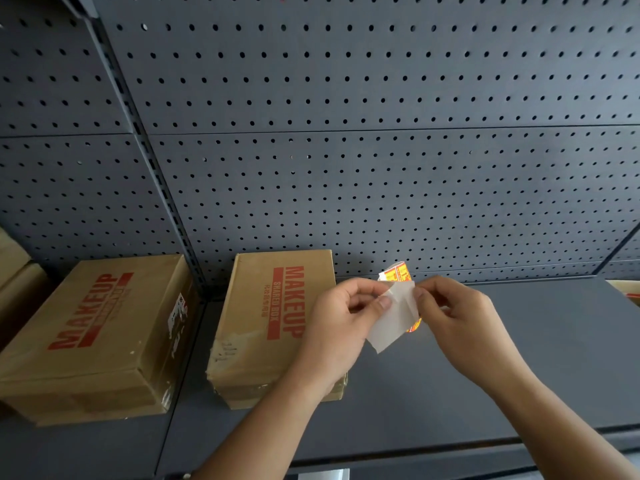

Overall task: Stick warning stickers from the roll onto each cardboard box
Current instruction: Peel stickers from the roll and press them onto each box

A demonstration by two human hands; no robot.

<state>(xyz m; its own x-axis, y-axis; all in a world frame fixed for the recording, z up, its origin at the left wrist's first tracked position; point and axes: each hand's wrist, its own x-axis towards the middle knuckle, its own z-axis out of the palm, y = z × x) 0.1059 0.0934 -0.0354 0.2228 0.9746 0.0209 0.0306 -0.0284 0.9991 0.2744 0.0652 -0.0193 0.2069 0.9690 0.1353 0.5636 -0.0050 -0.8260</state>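
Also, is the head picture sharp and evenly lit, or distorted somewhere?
Head view: wide-angle distortion bends the pegboard rows; lighting soft, even; the sticker strip pinched between left hand and right hand is blurred, while the cardboard box lettering reads clearly.

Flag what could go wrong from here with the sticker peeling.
1. The left hand and right hand pinch the sticker strip close together, and its red-yellow end curls over; it may fold onto itself or a finger.
2. The nearest cardboard box has wrinkled tape; a sticker placed there may not lie flat.
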